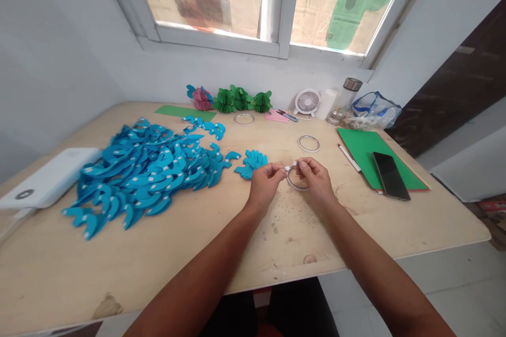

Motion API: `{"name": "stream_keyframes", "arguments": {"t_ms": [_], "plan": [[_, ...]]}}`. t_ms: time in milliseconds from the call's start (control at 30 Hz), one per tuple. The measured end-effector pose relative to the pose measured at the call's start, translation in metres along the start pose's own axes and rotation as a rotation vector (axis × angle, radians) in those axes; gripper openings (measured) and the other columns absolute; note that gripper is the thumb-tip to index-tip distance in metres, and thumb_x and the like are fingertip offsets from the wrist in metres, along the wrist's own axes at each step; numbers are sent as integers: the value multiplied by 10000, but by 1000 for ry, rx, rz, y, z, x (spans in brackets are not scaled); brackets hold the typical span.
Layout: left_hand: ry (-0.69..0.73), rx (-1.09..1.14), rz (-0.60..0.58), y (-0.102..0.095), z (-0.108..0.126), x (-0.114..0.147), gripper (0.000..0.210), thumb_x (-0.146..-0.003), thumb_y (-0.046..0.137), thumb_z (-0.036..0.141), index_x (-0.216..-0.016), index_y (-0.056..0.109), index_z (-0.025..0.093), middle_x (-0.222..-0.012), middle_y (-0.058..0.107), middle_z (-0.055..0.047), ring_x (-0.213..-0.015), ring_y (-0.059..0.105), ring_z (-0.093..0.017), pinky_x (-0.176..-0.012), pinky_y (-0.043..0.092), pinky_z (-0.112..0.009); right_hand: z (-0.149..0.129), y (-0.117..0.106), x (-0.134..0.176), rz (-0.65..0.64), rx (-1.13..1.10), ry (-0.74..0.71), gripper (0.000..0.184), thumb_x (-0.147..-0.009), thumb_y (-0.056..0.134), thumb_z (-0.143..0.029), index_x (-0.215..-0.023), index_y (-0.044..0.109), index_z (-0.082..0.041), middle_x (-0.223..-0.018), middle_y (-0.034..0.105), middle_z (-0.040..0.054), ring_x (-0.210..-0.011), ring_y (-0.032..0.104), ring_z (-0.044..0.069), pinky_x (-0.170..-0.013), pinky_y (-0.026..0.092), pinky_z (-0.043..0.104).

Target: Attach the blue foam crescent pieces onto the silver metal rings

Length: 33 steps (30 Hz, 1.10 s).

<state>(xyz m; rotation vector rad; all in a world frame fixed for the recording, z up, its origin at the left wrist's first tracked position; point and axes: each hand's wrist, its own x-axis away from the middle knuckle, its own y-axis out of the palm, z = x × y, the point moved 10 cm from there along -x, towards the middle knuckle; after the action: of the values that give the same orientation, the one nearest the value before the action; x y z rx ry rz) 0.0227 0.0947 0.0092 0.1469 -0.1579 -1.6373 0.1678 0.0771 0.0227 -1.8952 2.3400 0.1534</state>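
Both hands are close together over the right-centre of the table. My right hand point(316, 179) grips a narrow roll of white tape point(297, 188) by its right side, with a short white end showing at the fingertips. My left hand point(265, 181) is closed in a pinch at the roll's upper left, a small white bit of tape point(287, 169) at its fingertips. Just beyond my left hand lies a small cluster of blue paper pieces point(251, 162). Farther left spreads a big heap of curved blue paper pieces point(154, 168), many bearing small white squares.
Two more tape rolls point(308, 144) lie farther back. On the right, a black phone point(390, 175) rests on green sheets point(367, 152) beside a white pen point(349, 158). Green paper figures point(241, 99), a small fan point(307, 101) and a bottle point(346, 100) line the wall. A white power bank point(51, 176) sits left.
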Motion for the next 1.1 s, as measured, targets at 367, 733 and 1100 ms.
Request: {"name": "stream_keyframes", "arguments": {"t_ms": [367, 733, 1100], "plan": [[113, -151, -24, 2, 12, 1, 103, -660, 613, 217, -570, 613, 167, -612, 612, 11, -614, 532, -124, -599, 403, -231, -12, 14, 5, -110, 64, -107, 403, -719, 611, -257, -1113, 535, -223, -848, 610, 18, -673, 521, 121, -592, 395, 251], [156, -229, -75, 11, 14, 6, 149, -690, 591, 246, -565, 601, 167, -613, 608, 4, -606, 524, -124, -584, 393, -229, -9, 11, 4, -70, 114, -124, 392, -749, 584, -314, -1125, 534, -215, -724, 543, -12, -601, 469, 109, -551, 369, 242], [41, -69, -75, 15, 3, 7, 135, -638, 605, 232, -533, 577, 152, -558, 565, 15, -570, 495, -106, -593, 399, -229, -9, 6, 7, 6, 189, -182, 357, -763, 552, -277, -1114, 549, -217, -697, 498, -28, -590, 439, 107, -583, 363, 248]]}}
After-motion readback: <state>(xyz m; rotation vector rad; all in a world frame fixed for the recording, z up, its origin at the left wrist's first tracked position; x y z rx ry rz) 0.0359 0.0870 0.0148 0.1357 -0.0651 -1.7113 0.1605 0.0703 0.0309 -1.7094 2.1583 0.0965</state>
